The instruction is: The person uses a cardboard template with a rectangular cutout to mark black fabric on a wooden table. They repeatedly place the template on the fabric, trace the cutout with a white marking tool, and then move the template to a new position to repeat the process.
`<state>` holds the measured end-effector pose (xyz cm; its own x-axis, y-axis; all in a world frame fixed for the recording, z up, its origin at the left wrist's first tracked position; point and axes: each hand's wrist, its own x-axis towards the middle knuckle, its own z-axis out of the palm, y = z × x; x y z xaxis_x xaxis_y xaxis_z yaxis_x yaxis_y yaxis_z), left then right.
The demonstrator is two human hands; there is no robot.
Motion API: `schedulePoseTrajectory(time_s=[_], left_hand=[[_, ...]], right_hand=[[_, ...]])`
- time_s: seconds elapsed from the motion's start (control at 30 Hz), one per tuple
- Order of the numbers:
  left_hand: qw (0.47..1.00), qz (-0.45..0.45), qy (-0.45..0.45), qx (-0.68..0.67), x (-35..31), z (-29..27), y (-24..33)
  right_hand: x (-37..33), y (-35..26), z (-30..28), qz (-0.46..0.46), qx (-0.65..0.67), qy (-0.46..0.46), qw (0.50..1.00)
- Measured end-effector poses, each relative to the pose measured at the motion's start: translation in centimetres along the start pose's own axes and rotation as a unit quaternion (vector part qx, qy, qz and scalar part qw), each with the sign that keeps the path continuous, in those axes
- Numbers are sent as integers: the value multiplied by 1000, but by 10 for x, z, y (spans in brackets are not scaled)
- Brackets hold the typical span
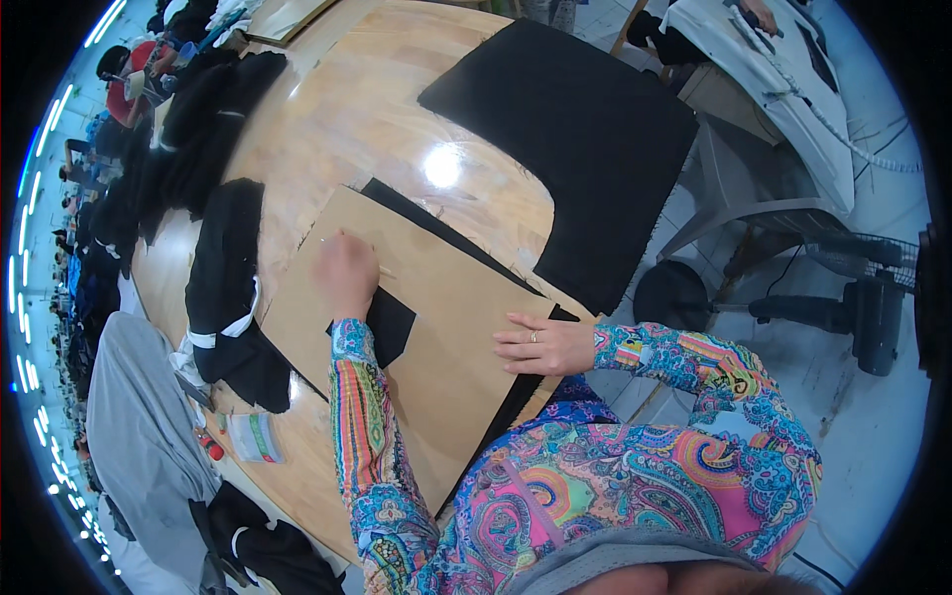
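Observation:
A large tan card pattern (446, 297) lies on the table over a black fabric piece (426, 220), whose dark edges show along its far and right sides. My left hand (345, 270) rests on the card near its far left part, fingers curled and blurred; what they pinch is too small to make out. Beside that wrist is a black pocket-shaped patch (394, 332); whether it is cloth on top or a cut-out, I cannot tell. My right hand (543, 345) lies flat across the card's right edge, fingers stretched out, a ring on one.
A larger black fabric panel (585, 129) spreads over the table's far right. Black fabric bundles (223, 258) lie left, near a clear packet (255, 437) and grey cloth (144, 407). Right of the table stand a grey chair (739, 178) and a fan (873, 307).

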<state>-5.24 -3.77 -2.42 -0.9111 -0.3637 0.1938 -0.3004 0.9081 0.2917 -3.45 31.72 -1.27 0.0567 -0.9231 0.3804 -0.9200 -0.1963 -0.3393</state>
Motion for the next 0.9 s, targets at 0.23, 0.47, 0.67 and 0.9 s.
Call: schedulePoseTrajectory(time_s=[0.23,0.47,0.67,0.9], left_hand=[[1000,2,0,-12,1,0,3],[1000,-7,7,-12,0,-1,2],[1000,9,26,-11,-1,3,1],[999,14,33,-13,-2,2,1]], right_hand=[[-1,0,-5,1,-2,0,1000],[-1,2,-4,2,-1,2,1000],[0,-1,-5,0,-3,-13,1000],[1,-1,-4,10,13,-29,999]])
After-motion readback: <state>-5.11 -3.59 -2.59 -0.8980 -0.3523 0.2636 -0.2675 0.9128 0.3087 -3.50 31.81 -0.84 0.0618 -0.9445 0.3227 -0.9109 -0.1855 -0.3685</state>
